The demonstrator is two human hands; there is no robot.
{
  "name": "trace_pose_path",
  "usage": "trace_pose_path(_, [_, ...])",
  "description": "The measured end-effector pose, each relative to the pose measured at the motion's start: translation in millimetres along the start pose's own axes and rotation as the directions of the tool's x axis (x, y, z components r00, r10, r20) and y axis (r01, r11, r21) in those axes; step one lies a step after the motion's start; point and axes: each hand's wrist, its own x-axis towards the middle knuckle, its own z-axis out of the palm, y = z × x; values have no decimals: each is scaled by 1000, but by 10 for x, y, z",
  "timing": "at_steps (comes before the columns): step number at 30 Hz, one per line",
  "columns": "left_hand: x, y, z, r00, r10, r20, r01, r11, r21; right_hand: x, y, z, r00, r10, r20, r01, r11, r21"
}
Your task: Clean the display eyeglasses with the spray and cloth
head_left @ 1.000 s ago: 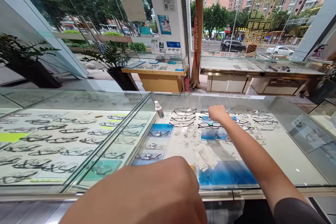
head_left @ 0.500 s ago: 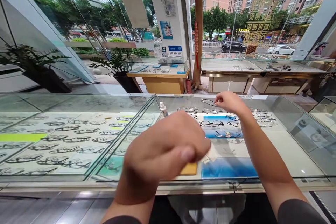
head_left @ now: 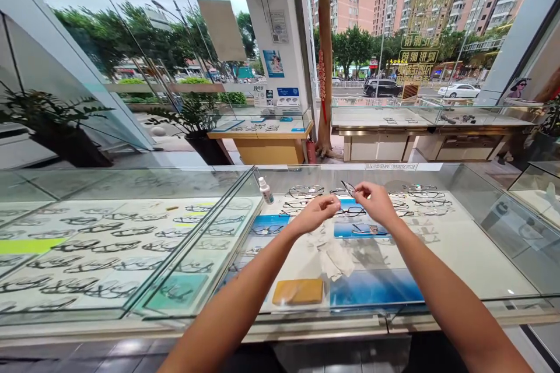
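Observation:
My right hand (head_left: 375, 201) is over the glass display case, thumb and fingers pinched on a pair of glasses (head_left: 347, 187) with a dark frame, held tilted. Just left of it is my left hand (head_left: 318, 213), its fingertips pressed together beside the glasses. Whether those fingertips grip part of the frame or something small, I cannot make out. Below both hands, a dark pair of glasses (head_left: 352, 211) lies by a blue card, and another pair (head_left: 370, 230) rests on the blue card nearer me. More glasses (head_left: 305, 190) lie in rows on both sides.
A white spray bottle (head_left: 265, 190) stands left of my hands. Nearer me are a crumpled pale cloth (head_left: 336, 259), a yellow-brown case (head_left: 298, 291) and a large blue sheet (head_left: 376, 288). The left display case (head_left: 144, 303) holds rows of glasses under glass.
My left hand has moved from close to the camera forward to beside my right hand. The glasses in my right hand have turned more upright. The view has tilted slightly up.

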Motion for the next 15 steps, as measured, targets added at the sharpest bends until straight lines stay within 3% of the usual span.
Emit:
trace_pose_path(5, [-27,-59,34,997,-5,-79,-5,991,-134,-100,-36,74,996,-94,-7,94,994,53])
trace_pose_path(15, [-50,-4,60,995,-75,-68,55,963,-264,-232,-146,111,960,-278,-25,279,958,63])
